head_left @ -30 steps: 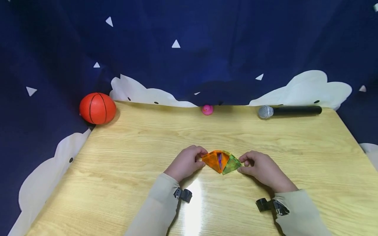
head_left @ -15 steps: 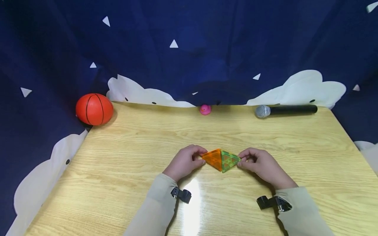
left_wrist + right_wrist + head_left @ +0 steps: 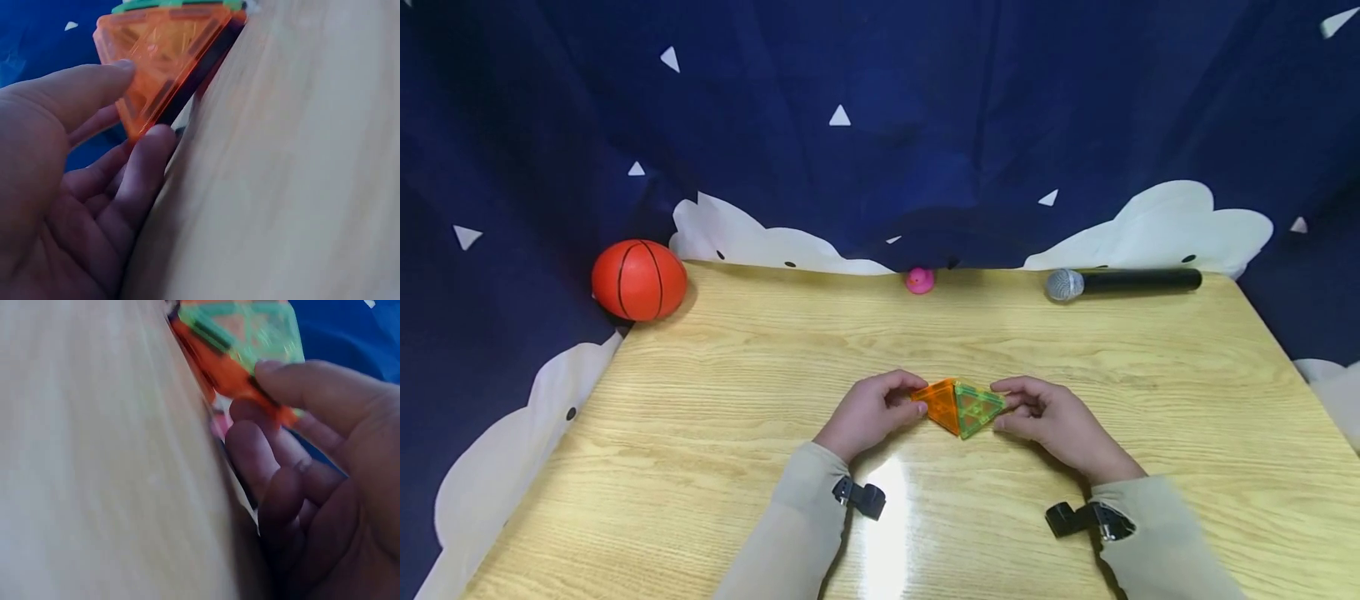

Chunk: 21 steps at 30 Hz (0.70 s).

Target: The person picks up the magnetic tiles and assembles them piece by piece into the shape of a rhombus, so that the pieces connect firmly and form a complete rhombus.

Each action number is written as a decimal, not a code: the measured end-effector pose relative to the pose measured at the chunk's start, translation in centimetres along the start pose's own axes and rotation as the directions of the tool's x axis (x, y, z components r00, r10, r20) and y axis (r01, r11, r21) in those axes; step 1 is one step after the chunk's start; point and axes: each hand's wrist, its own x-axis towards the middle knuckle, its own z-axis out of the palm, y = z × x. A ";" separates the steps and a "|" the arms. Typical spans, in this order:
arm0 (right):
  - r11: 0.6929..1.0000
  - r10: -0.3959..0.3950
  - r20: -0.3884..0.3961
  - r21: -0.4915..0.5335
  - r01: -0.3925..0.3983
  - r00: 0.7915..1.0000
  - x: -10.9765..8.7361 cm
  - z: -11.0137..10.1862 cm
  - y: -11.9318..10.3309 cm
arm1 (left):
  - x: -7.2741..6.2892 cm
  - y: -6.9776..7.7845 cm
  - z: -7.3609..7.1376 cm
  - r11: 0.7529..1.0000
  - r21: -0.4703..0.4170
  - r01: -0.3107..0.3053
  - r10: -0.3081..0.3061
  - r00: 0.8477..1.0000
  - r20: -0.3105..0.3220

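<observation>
Two translucent triangular magnetic tiles meet along one upright edge in the middle of the table. The orange tile (image 3: 942,407) forms the left side and the green tile (image 3: 979,410) the right. My left hand (image 3: 871,415) pinches the orange tile's outer corner between thumb and fingers; in the left wrist view a fingertip lies on the orange tile's face (image 3: 162,56). On the other side, my right hand (image 3: 1060,423) holds the outer corner of the green tile. The right wrist view shows more orange (image 3: 219,365) beneath the green tile's edge. The tiles' back sides are hidden.
At the table's back left corner sits a red ball (image 3: 640,281) with black lines. A pink rubber duck (image 3: 920,281) stands at the back middle, and a microphone (image 3: 1135,282) lies at the back right. Behind the table (image 3: 760,358) hangs a dark blue curtain (image 3: 910,67).
The fan-like gap between the orange and green sides, where purple showed, has closed, and their edges now meet. My right hand has shifted slightly left.
</observation>
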 end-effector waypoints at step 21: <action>1.000 0.021 -0.071 0.013 -0.020 0.997 0.2 0.8 -0.3 | 0.1 0.7 1.5 0.991 -0.121 -0.048 0.046 0.999 -0.025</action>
